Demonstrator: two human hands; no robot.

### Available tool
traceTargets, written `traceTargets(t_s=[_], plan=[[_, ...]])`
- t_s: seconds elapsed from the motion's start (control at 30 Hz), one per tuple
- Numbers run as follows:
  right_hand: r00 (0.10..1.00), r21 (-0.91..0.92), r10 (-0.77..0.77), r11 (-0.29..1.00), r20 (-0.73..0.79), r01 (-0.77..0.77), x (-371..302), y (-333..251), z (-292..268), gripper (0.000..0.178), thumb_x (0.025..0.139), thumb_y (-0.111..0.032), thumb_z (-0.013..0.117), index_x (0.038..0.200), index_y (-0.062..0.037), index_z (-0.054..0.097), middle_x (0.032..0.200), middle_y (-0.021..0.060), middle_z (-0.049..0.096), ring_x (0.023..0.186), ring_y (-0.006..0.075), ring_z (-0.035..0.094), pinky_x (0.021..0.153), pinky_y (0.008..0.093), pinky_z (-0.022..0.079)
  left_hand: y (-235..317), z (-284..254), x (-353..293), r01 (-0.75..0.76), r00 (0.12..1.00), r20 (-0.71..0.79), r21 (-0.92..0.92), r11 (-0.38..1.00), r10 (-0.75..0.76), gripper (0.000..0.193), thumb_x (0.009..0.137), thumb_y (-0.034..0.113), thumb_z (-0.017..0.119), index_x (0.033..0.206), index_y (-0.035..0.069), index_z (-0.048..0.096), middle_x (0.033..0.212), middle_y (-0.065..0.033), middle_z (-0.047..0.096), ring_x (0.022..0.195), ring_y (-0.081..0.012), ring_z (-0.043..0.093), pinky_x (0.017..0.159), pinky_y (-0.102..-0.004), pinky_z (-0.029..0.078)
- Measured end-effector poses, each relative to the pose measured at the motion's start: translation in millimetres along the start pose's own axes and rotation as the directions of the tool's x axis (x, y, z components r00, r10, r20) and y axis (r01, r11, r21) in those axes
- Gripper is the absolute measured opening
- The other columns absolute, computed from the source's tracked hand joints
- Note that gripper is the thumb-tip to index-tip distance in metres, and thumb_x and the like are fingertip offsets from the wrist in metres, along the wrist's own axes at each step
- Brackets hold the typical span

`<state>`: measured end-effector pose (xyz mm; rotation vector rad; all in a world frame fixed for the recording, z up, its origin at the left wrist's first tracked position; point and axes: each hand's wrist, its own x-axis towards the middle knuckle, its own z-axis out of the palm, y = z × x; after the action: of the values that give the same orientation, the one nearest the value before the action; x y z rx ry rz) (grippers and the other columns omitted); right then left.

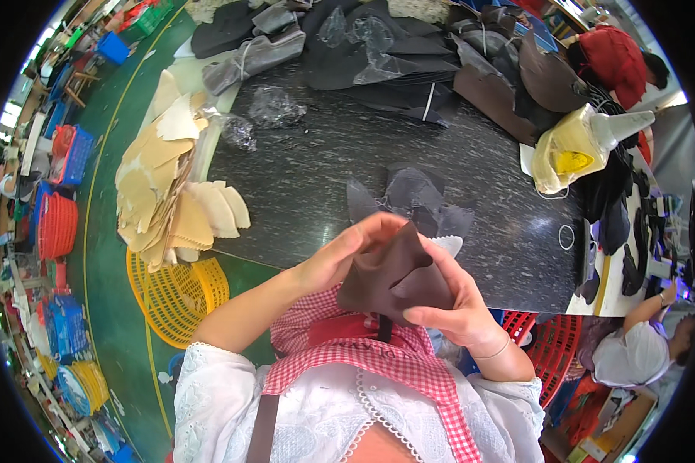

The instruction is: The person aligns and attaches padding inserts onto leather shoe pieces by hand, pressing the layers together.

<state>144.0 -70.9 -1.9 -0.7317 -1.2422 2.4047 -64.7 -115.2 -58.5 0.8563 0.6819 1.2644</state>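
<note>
Just above the table's near edge I hold a dark brown piece of leather-like material (398,282), bent into a cupped, folded shape. My left hand (338,251) is closed on its left and far side, with some fingertips hidden behind it. My right hand (465,305) grips the right side, thumb at the lower corner. Beyond my hands, several dark grey cut pieces (417,197) lie spread on the black speckled table (301,181). The edge of a small white piece (448,245) shows behind my right hand.
A pile of cream cut pieces (158,181) stands at the left, above a yellow basket (150,297). Black material bundles (378,50) line the far edge. A spouted bottle of yellowish liquid (571,147) is at right. Red baskets (556,347) stand below; other people sit at right.
</note>
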Motion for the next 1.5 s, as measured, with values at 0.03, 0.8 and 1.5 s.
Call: traceTargets(t_s=[0.03,0.8,1.5], plan=[[1.000,-0.054,-0.007,0.999,-0.005,0.007,-1.6,-0.2,-1.0,0.072,0.083,0.005,0.062,0.146,-0.0064,0.030,0.145,0.0111,0.035,0.132,0.0191,0.037,0.108,0.0317,0.029,-1.6,-3.8,-2.5,0.129,0.989,0.091,-0.150,0.980,-0.116,0.071,0.082,0.051,0.063,0.127,0.000,0.044,0.121,-0.0110,0.051,0.112,-0.0185,0.052,0.099,-0.0345,0.038],[0.980,0.258,-0.169,0.956,0.104,0.138,-23.2,22.0,-57.8,0.045,0.096,-0.030,0.049,0.127,0.0027,0.052,0.140,0.0193,0.043,0.130,0.0312,0.040,0.105,0.0443,0.036,33.5,-11.2,13.7,0.538,0.785,0.244,0.187,0.822,-0.569,0.069,0.069,0.001,0.079,0.131,0.000,0.048,0.083,-0.0003,0.062,0.083,-0.0068,0.059,0.072,-0.0208,0.044],[0.742,-0.937,-0.661,0.319,-0.112,0.142,19.3,-2.5,-87.2,0.036,0.079,0.000,0.068,0.113,-0.0047,0.062,0.084,0.0079,0.061,0.058,0.0158,0.058,0.050,0.0252,0.046,42.0,-6.0,40.7,0.055,0.990,0.024,0.837,0.544,-0.137,0.045,0.077,0.002,0.068,0.121,0.002,0.059,0.121,-0.0108,0.062,0.106,-0.0207,0.062,0.091,-0.0308,0.047]])
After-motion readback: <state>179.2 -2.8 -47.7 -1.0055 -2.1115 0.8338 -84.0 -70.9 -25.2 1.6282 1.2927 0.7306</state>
